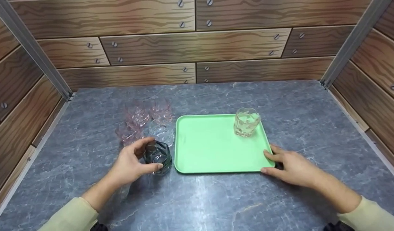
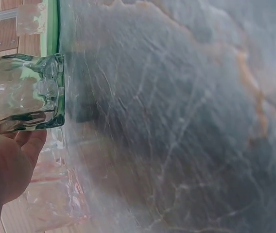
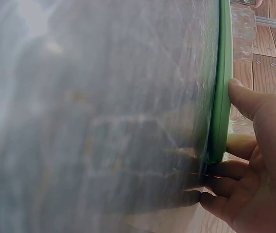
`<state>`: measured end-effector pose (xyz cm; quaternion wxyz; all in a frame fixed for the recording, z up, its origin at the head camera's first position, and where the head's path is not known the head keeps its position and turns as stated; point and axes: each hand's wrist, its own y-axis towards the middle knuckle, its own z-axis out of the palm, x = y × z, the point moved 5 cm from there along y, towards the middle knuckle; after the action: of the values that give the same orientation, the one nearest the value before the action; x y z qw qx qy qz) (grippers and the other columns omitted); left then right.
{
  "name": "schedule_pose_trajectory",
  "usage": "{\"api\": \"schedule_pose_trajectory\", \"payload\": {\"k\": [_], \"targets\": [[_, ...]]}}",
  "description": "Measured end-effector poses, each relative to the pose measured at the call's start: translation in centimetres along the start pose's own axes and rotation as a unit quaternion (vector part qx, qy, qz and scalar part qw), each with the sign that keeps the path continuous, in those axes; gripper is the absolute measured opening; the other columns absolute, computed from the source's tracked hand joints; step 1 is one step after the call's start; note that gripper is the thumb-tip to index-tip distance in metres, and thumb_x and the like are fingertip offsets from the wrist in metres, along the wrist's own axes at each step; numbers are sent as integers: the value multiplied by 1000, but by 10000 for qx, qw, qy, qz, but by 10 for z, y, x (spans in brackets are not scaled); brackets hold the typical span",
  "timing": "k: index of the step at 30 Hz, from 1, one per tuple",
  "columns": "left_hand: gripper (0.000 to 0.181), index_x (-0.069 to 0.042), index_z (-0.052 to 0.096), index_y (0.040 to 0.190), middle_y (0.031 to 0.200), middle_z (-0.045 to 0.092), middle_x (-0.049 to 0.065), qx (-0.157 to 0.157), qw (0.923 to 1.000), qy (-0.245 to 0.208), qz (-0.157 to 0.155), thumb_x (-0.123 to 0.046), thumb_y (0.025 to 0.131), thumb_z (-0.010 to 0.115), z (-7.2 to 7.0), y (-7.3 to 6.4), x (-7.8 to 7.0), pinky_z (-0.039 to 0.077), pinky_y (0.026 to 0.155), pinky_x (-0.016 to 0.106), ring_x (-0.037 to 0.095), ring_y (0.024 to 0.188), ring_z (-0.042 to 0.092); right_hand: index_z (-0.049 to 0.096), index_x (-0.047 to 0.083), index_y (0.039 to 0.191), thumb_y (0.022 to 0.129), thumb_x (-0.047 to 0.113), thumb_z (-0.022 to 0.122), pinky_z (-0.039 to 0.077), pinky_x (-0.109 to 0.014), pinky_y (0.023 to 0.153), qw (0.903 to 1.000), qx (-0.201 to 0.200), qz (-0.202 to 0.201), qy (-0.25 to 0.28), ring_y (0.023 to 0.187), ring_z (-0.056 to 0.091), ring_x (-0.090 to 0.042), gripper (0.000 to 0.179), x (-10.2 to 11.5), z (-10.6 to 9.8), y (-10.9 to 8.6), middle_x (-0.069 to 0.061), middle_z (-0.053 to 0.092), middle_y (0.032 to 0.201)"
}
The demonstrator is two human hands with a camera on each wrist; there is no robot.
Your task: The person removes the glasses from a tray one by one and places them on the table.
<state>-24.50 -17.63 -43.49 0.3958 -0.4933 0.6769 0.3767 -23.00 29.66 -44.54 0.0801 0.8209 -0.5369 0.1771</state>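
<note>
My left hand (image 1: 129,163) grips a dark green-tinted drinking glass (image 1: 158,157) between thumb and fingers, just left of a light green tray (image 1: 203,144). In the left wrist view the glass (image 2: 28,92) is upright, its thick base close to the tabletop. At the tray's front right corner, my right hand (image 1: 293,166) holds the rim, thumb at the front edge and fingers along the right side. The right wrist view has the tray (image 3: 221,92) edge-on between thumb and fingers. A clear glass (image 1: 246,123) stands at the tray's back right.
Behind my left hand, pink-tinted glasses (image 1: 137,115) and a clear glass (image 1: 161,133) are grouped to the left of the tray. They overlap, so their outlines are hard to separate. Wood-patterned walls (image 1: 197,48) enclose the grey marbled table (image 1: 200,199) at the back and sides.
</note>
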Motion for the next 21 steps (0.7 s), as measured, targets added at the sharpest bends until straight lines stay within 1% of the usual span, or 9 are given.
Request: {"api": "schedule_pose_trajectory", "payload": {"k": [8,12,17,21], "targets": [[86,4,55,147,129,70,15,13,9998,-196,-34,-4,72,97,1,2,3,56,103,35,31,116,69,59,0,148,99,63,66,42,-68,111,9999,-78,-117,3,139,47,-56,80,2,0,-1,-36,41,157],[86,3,55,148,130,70,15,34,9996,-252,-79,-3,73,96,1,2,5,56,102,33,33,117,69,57,0,149,99,64,65,41,-68,112,9999,-32,-95,11,140,46,-56,81,1,1,0,-35,40,158],[86,2,54,149,130,69,15,82,9996,-253,-54,-5,74,96,0,2,7,56,103,36,33,117,69,58,0,148,99,64,65,41,-68,113,10000,-36,-88,25,140,46,-56,81,1,1,0,-35,40,158],[90,3,51,152,133,68,17,201,9992,-353,-51,-4,75,95,0,2,6,55,106,42,34,118,68,58,0,148,98,64,66,41,-68,113,9999,-69,-83,28,140,46,-56,81,1,0,0,-35,41,157]]}}
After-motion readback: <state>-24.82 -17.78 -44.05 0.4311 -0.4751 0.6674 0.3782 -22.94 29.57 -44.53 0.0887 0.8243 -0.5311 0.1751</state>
